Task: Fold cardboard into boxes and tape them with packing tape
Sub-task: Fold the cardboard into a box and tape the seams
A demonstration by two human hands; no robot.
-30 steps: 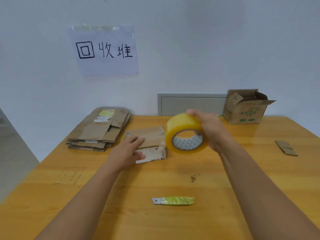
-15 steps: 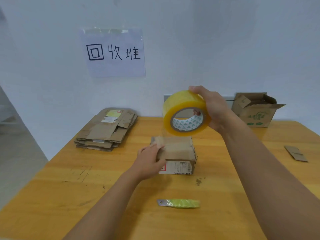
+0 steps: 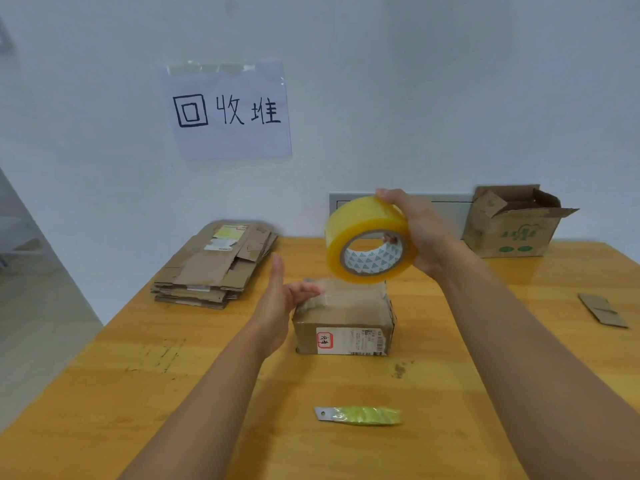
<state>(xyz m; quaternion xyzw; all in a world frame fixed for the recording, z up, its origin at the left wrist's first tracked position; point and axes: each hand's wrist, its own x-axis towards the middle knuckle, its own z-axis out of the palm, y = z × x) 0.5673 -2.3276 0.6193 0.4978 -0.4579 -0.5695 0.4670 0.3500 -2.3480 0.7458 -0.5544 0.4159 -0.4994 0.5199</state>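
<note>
A small closed cardboard box [image 3: 346,323] with a white shipping label on its front stands in the middle of the wooden table [image 3: 138,393]. My right hand [image 3: 420,233] grips a large yellow roll of packing tape [image 3: 369,240] just above the box's far edge. A clear strip of tape runs from the roll down over the box top. My left hand [image 3: 282,306] is at the box's left end, fingers straight and touching the tape there, thumb raised.
A stack of flattened cardboard [image 3: 216,265] lies at the back left. An open cardboard box [image 3: 512,223] stands at the back right, and a loose cardboard scrap [image 3: 602,310] lies near the right edge. A green-handled cutter blade [image 3: 360,415] lies in front of the box.
The box has been drawn nearer and turned. The roll rose from table height and now hangs above the box with tape pulled out. My left hand went from gripping the box end to straight fingers.
</note>
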